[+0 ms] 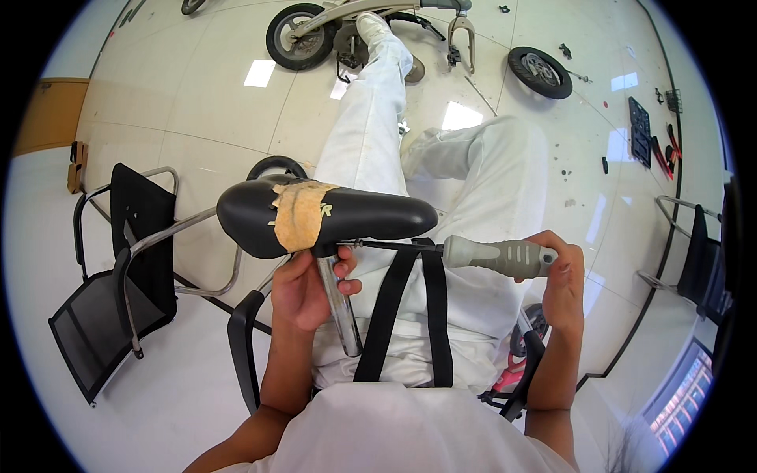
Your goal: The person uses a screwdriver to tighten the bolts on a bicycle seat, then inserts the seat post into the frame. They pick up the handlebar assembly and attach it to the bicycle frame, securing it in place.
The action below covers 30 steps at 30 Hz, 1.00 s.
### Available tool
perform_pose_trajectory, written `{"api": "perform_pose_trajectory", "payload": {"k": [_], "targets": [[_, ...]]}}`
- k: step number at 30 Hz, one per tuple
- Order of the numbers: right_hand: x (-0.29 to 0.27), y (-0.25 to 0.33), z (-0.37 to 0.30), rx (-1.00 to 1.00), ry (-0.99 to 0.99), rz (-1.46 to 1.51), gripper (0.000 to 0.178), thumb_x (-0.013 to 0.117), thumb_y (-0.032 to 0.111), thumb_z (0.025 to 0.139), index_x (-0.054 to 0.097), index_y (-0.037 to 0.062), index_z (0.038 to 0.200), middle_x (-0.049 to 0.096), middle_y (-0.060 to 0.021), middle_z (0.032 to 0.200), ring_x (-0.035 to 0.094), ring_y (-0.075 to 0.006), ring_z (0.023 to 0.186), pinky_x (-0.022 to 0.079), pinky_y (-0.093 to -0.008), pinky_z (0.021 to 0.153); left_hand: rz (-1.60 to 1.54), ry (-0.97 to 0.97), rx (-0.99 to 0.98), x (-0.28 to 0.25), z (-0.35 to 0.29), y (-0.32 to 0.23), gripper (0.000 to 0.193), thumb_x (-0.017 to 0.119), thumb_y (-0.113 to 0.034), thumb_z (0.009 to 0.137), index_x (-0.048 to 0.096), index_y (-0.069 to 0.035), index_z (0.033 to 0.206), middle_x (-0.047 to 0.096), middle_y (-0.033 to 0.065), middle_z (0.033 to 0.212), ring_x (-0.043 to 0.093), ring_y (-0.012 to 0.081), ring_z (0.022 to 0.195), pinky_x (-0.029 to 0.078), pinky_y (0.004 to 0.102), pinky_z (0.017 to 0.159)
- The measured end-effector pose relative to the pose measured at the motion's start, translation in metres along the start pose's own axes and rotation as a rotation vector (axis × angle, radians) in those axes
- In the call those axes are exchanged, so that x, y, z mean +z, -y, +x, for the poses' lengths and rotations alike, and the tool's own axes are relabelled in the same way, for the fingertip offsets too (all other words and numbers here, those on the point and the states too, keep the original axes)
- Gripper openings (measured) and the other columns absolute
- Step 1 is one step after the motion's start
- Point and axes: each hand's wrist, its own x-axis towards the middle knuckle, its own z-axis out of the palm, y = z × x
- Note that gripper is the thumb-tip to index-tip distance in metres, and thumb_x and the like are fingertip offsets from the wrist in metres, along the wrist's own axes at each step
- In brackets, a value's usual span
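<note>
A black bicycle saddle (371, 214) with a worn tan patch (298, 214) across its wide part is held above my lap, its nose toward the right. From its underside a shiny metal seatpost (341, 315) slants down toward me. My left hand (307, 293) is closed round the top of the post, just below the saddle. In my right hand (564, 276) is a screwdriver (482, 255) with a thick grey handle, gripped at its butt end. The dark shaft lies level under the saddle, its tip at the clamp by my left fingers. How the tip sits there is too small to tell.
Black chairs stand left (146, 244) and right (698, 252). Beyond my feet lies a beige bike frame (339, 20); a loose wheel (539, 72) is farther right. A black tool tray (639, 130) and red-handled tools (664, 158) lie at the right. Black straps (438, 315) cross my lap.
</note>
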Motion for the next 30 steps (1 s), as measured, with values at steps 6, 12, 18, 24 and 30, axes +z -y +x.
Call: {"api": "perform_pose_trajectory", "payload": {"k": [6,12,18,24,30], "targets": [[0.025,0.029,0.008,-0.031,-0.134,0.284,0.047,0.056,0.026,0.090,0.045,0.0002,0.127,0.042,-0.0115,0.122,0.056,-0.0137,0.079,0.045,-0.0261,0.063,-0.007,0.005,0.024,-0.002,0.002,0.005,0.040,0.047,-0.025,0.095,0.046,-0.006,0.130,0.057,0.0146,0.112,0.048,0.0188,0.091,0.040,0.0357,0.074],[0.018,0.019,0.004,-0.003,-0.124,0.113,0.038,0.062,0.022,0.087,0.051,0.0013,0.118,0.053,-0.0093,0.106,0.055,-0.0124,0.074,0.044,-0.0255,0.065,0.038,0.007,0.011,0.002,-0.001,-0.003,0.037,0.043,-0.026,0.097,0.048,-0.008,0.129,0.055,0.0114,0.111,0.046,0.0166,0.090,0.039,0.0332,0.073],[0.033,0.027,0.005,0.054,-0.257,0.264,0.044,0.066,0.016,0.080,0.052,0.0012,0.119,0.057,-0.0067,0.093,0.053,-0.0130,0.083,0.042,-0.0258,0.082,0.065,0.024,0.005,0.002,0.000,-0.002,0.037,0.041,-0.027,0.098,0.048,-0.007,0.129,0.053,0.0105,0.111,0.045,0.0159,0.089,0.038,0.0323,0.073],[0.002,0.006,-0.004,0.215,0.023,0.032,0.037,0.071,0.018,0.075,0.056,0.0001,0.104,0.061,-0.0052,0.080,0.054,-0.0108,0.072,0.045,-0.0257,0.074,0.020,0.029,0.014,0.000,-0.003,-0.004,0.040,0.045,-0.026,0.096,0.047,-0.004,0.130,0.057,0.0155,0.114,0.050,0.0188,0.092,0.040,0.0350,0.074],[0.026,0.029,0.008,0.065,-0.090,0.320,0.038,0.075,0.016,0.071,0.057,-0.0007,0.100,0.059,-0.0060,0.086,0.053,-0.0099,0.078,0.044,-0.0237,0.071,0.003,0.030,0.016,0.000,-0.002,-0.004,0.040,0.044,-0.025,0.096,0.047,-0.004,0.129,0.057,0.0163,0.114,0.051,0.0193,0.092,0.040,0.0350,0.074]]}}
